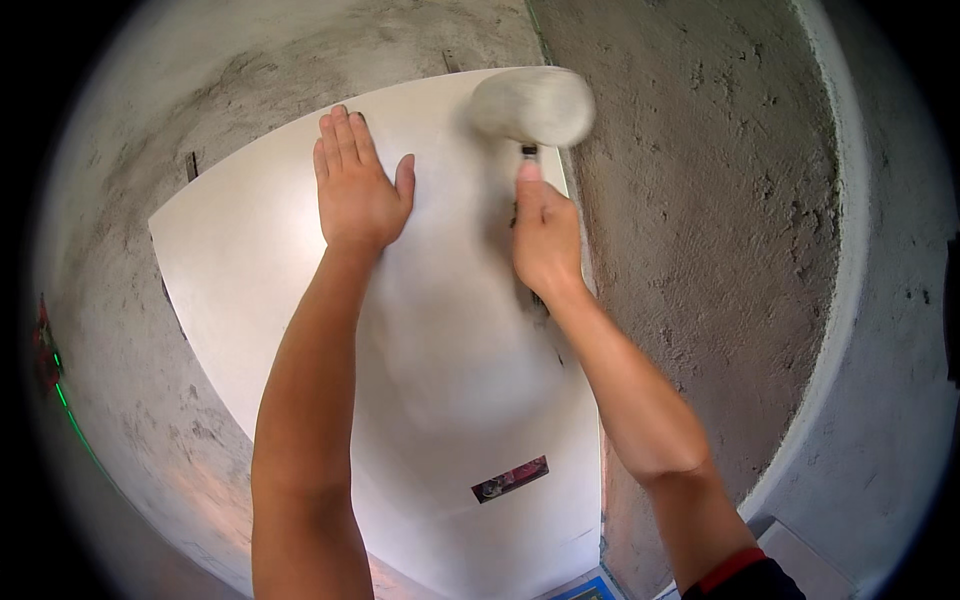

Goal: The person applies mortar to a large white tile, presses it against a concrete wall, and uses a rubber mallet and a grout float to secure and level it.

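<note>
A large glossy white tile [470, 380] lies against a rough grey surface in front of me. My left hand [362, 195] rests flat on its upper part, fingers together and pointing up, thumb out to the side. Near the tile's upper right edge my right hand [548, 235] grips the dark handle of a mallet, closed around it with the thumb along the shaft. The mallet's pale head [535, 106] is smeared by motion over the tile's upper right corner. Whether it touches the tile, I cannot tell.
Rough brown-grey mortar [710, 220] borders the tile on the right. Small dark clips [192, 166] stick out at its edges. Low on the tile is a dark rectangular patch [510, 480], either an opening or a sticker. A red device [45, 350] and a green light line [75, 425] show far left.
</note>
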`<state>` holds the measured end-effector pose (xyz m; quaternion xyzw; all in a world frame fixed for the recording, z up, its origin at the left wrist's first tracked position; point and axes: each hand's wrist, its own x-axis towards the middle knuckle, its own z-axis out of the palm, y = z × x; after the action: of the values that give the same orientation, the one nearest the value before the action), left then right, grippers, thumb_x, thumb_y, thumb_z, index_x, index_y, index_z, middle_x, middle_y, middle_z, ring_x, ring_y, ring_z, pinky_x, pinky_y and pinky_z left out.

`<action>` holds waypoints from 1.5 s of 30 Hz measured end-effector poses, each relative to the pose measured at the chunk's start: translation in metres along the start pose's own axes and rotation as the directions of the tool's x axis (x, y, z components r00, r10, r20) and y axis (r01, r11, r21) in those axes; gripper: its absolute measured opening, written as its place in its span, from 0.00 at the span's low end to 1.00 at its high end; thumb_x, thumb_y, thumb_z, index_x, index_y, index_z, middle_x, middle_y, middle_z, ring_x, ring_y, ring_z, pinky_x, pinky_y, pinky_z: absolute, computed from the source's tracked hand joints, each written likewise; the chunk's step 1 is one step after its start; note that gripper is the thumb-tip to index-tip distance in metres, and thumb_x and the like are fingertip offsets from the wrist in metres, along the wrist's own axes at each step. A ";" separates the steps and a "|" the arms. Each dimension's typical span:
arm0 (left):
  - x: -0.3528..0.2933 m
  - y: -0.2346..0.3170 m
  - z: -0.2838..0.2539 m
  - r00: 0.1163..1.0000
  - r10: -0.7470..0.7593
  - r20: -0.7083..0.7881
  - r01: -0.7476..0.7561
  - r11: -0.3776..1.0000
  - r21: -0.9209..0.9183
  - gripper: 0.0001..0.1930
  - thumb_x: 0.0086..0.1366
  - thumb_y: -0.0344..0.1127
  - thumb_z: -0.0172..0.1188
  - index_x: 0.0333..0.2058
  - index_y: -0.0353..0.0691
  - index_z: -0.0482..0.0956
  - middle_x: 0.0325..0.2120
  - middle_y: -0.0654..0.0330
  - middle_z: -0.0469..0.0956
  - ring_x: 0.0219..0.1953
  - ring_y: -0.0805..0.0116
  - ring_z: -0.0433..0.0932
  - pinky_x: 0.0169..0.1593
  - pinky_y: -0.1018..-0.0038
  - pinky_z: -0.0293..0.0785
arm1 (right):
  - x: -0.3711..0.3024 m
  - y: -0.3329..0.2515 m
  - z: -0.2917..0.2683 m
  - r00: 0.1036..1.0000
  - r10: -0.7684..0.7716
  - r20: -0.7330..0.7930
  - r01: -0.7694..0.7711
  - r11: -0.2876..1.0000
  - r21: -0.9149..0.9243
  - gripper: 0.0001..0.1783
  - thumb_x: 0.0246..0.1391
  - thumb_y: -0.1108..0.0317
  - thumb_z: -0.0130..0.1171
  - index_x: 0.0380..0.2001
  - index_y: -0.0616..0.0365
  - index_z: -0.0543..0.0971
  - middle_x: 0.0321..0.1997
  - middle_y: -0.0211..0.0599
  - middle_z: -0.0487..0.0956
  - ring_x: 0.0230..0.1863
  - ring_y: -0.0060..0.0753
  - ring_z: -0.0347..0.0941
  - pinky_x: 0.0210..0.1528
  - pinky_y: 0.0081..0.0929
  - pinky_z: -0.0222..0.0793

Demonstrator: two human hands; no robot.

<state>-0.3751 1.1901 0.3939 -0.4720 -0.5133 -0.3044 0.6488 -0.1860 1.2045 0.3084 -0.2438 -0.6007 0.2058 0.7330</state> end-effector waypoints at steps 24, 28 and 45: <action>-0.115 -0.190 -0.059 0.982 0.001 0.189 0.034 0.983 -0.182 0.42 0.63 0.53 0.51 0.63 0.23 0.47 0.67 0.41 0.42 0.70 0.47 0.38 0.70 0.59 0.37 | -0.027 0.003 0.000 0.984 0.176 -0.018 -0.150 0.772 -0.617 0.38 0.62 0.40 0.36 0.35 0.70 0.79 0.35 0.65 0.77 0.45 0.65 0.72 0.48 0.47 0.67; -0.143 -0.231 -0.071 0.976 0.026 0.217 0.008 0.988 -0.154 0.42 0.64 0.54 0.47 0.63 0.23 0.46 0.67 0.40 0.41 0.70 0.47 0.37 0.70 0.59 0.36 | -0.048 -0.023 0.028 0.927 0.373 -0.020 -0.324 0.776 -0.541 0.39 0.62 0.40 0.37 0.28 0.71 0.77 0.24 0.53 0.77 0.32 0.49 0.77 0.39 0.42 0.70; -0.154 -0.240 -0.054 0.999 -0.005 0.037 0.013 0.972 -0.236 0.35 0.67 0.51 0.41 0.63 0.29 0.53 0.67 0.47 0.46 0.70 0.54 0.41 0.70 0.64 0.38 | -0.138 -0.142 0.196 0.948 -0.302 0.102 0.268 0.928 0.257 0.24 0.66 0.47 0.38 0.24 0.54 0.62 0.15 0.25 0.59 0.11 0.18 0.55 0.11 0.18 0.52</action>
<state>-0.6096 1.0377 0.3175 -0.5490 -0.4871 -0.3578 0.5773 -0.4042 1.0310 0.3175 -0.0482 -0.6505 0.1846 0.7352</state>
